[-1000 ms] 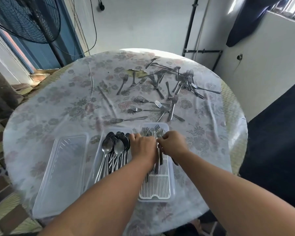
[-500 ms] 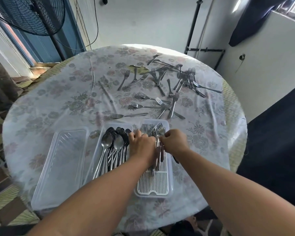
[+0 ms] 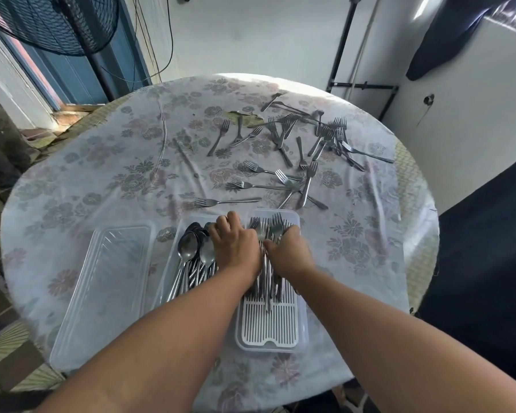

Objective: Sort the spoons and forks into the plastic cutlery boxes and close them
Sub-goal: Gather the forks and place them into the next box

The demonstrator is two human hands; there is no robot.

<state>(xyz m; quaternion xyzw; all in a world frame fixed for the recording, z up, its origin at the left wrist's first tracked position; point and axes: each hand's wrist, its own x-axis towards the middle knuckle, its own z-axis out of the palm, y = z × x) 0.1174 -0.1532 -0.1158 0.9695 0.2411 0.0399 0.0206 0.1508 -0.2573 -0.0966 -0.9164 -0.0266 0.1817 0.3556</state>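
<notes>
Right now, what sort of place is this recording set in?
Probably a home, perhaps a kitchen or back room: a round table under a floral cloth, a standing fan by a blue door, and a dark garment hung over a wall.

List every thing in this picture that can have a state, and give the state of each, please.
fork box: open, partly filled with forks
spoon box: open, spoons inside
clear lid: off, lying flat beside the spoon box
loose forks: scattered on the table, unsorted
left hand: fingers curled, on the forks in the fork box
right hand: fingers curled, on the same forks
fan: cannot tell if running
</notes>
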